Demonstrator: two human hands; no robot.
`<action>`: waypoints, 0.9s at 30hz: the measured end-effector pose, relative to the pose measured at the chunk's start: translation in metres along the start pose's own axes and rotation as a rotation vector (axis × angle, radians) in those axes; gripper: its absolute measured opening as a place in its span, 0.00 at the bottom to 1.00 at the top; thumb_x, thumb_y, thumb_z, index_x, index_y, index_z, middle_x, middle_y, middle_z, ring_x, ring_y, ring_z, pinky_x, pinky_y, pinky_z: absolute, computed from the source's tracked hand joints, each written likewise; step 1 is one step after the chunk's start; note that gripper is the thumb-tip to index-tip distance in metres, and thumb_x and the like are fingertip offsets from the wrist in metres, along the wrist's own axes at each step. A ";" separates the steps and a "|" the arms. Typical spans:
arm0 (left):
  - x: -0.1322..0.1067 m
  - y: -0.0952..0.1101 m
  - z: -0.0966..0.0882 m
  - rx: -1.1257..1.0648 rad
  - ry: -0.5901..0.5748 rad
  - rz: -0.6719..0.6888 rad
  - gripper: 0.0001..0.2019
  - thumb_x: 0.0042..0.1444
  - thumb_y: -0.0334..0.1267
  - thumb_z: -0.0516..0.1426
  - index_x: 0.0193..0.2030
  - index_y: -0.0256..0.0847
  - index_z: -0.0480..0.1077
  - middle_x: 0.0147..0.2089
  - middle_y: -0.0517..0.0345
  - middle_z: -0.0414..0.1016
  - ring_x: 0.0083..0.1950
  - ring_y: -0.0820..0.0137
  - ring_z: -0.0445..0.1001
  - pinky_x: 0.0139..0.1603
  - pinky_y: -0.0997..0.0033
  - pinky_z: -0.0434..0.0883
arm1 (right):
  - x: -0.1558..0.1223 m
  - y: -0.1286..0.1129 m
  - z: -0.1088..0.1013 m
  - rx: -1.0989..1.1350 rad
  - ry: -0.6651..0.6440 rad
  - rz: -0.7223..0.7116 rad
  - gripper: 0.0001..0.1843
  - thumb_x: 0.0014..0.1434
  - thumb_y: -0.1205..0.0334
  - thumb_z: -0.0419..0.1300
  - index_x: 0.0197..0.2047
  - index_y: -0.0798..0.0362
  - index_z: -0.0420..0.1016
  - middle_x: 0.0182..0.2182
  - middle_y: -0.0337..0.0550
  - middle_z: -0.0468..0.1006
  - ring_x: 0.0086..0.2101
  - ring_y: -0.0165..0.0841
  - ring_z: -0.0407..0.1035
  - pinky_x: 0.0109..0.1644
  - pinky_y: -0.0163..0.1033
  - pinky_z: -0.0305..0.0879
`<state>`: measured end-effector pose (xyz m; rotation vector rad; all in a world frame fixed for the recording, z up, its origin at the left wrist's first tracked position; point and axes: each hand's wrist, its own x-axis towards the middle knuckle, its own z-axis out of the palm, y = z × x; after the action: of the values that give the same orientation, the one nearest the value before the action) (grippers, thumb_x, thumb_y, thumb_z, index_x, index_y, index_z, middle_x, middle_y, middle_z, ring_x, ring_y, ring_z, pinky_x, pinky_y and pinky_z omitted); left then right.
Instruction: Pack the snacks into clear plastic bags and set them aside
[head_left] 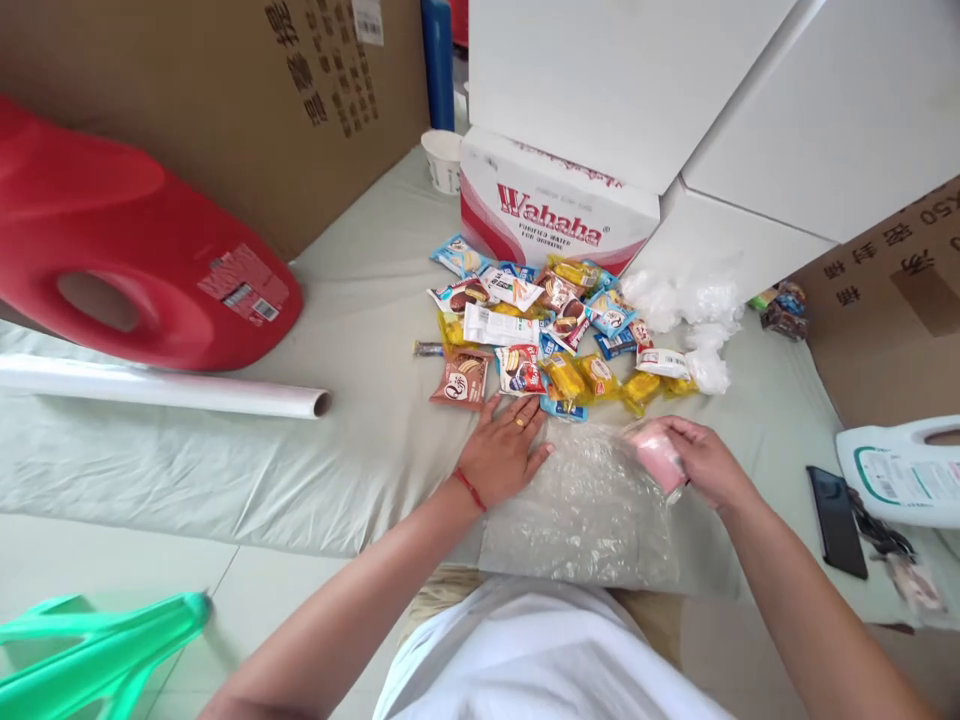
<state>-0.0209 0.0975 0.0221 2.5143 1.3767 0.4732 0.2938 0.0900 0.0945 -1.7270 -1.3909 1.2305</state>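
Pale cloth [360,450] under outspread left hand [501,452], right hand [706,464] clamped on pink packet [660,458].

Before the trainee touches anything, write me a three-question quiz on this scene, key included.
1. Which hand holds the pink packet?
2. True or false: the Wahaha box stands behind the heap of wrapped snacks, as seen from the person.
3. Where is the black phone?
a) on top of the snacks
b) next to the white bottle, at the right
c) inside the Wahaha box

Key:
1. The right hand; the left hand lies palm down.
2. True.
3. b
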 end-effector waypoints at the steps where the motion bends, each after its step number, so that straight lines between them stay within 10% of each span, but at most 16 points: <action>1: 0.001 0.001 0.001 0.009 -0.011 -0.001 0.27 0.73 0.51 0.43 0.70 0.41 0.64 0.74 0.48 0.63 0.76 0.59 0.59 0.77 0.42 0.46 | -0.008 0.000 0.010 -0.061 -0.063 0.023 0.19 0.59 0.43 0.63 0.39 0.51 0.80 0.32 0.43 0.81 0.28 0.35 0.72 0.32 0.39 0.66; 7: 0.002 0.004 0.003 0.070 -0.052 -0.009 0.25 0.74 0.46 0.42 0.70 0.41 0.65 0.74 0.48 0.63 0.75 0.60 0.60 0.78 0.42 0.47 | -0.024 -0.023 0.067 -0.388 -0.283 -0.173 0.18 0.70 0.50 0.51 0.39 0.50 0.78 0.30 0.39 0.77 0.30 0.33 0.68 0.35 0.37 0.63; 12: 0.001 0.005 0.003 0.106 -0.066 -0.024 0.25 0.74 0.46 0.43 0.70 0.43 0.65 0.75 0.50 0.62 0.75 0.60 0.60 0.78 0.42 0.47 | -0.027 -0.019 0.075 -0.859 0.019 -0.397 0.16 0.72 0.57 0.51 0.41 0.51 0.80 0.42 0.50 0.79 0.45 0.44 0.67 0.46 0.45 0.66; 17: 0.001 0.006 0.003 0.094 -0.055 -0.039 0.24 0.73 0.45 0.43 0.71 0.45 0.64 0.74 0.50 0.63 0.75 0.59 0.61 0.78 0.42 0.47 | -0.040 0.002 0.087 -0.777 -0.161 -0.593 0.26 0.64 0.50 0.64 0.63 0.49 0.72 0.57 0.53 0.74 0.56 0.51 0.63 0.61 0.58 0.64; 27: -0.005 0.007 0.005 0.118 -0.058 -0.045 0.27 0.72 0.48 0.45 0.74 0.41 0.60 0.75 0.46 0.61 0.75 0.56 0.61 0.78 0.41 0.46 | -0.050 0.012 0.075 -0.681 -0.230 -0.523 0.24 0.66 0.53 0.63 0.64 0.43 0.73 0.55 0.51 0.76 0.55 0.48 0.67 0.59 0.57 0.68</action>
<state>-0.0161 0.0898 0.0192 2.5613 1.4763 0.3159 0.2291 0.0317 0.0688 -1.4701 -2.4124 0.7111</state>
